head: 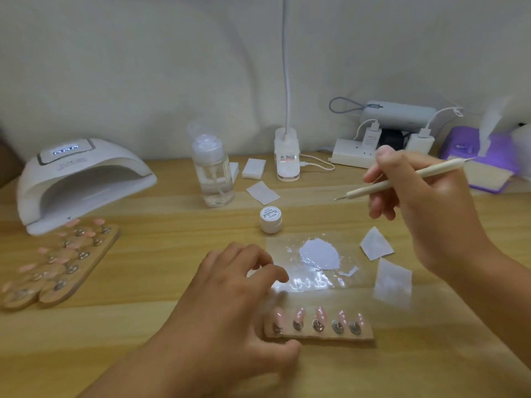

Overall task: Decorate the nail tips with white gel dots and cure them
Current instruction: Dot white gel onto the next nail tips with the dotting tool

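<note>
My right hand (pixel 416 196) pinched the dotting tool (pixel 402 180) at frame right. My left hand (pixel 235 285), loosely curled, held nothing beside the nail tips (pixel 319 317), lower centre. I judged a sparing load from the white gel (pixel 319 254) best.

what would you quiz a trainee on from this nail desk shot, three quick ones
1. True or false: the right hand holds the dotting tool raised off the table.
2. Where does the white gel lie? A: inside a closed jar. B: on the clear sheet. C: on the curing lamp.
3. Fill in: the wooden strip at the near edge carries ___ nail tips.

Key: 1 true; 2 B; 3 five.
</note>
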Action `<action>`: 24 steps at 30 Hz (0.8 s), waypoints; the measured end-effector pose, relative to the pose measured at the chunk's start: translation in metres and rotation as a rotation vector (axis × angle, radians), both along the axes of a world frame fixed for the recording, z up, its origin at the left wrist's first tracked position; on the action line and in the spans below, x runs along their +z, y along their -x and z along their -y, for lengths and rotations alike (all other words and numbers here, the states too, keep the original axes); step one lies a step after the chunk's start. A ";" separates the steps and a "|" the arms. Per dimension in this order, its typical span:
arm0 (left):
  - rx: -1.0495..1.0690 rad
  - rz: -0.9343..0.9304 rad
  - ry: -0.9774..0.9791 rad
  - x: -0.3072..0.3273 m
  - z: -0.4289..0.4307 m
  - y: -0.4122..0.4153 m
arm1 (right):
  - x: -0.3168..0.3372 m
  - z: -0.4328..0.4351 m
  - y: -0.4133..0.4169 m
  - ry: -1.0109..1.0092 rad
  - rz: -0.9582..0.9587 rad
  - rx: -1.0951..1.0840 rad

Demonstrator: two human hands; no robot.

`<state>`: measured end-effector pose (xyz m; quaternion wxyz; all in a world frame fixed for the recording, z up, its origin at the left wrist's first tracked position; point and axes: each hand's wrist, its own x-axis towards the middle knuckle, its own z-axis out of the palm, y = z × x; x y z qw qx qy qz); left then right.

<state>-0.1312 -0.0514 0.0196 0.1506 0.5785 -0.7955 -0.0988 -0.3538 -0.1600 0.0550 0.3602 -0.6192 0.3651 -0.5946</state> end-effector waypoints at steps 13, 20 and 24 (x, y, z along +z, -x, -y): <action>0.203 -0.658 -0.081 -0.014 -0.021 0.006 | -0.001 -0.057 0.014 -0.245 0.058 0.103; 0.106 -0.400 0.249 -0.013 -0.036 0.010 | -0.019 -0.092 0.007 -0.103 -0.088 -0.015; 0.040 -0.824 0.053 -0.011 -0.048 0.022 | -0.018 -0.113 -0.002 -0.025 -0.006 0.055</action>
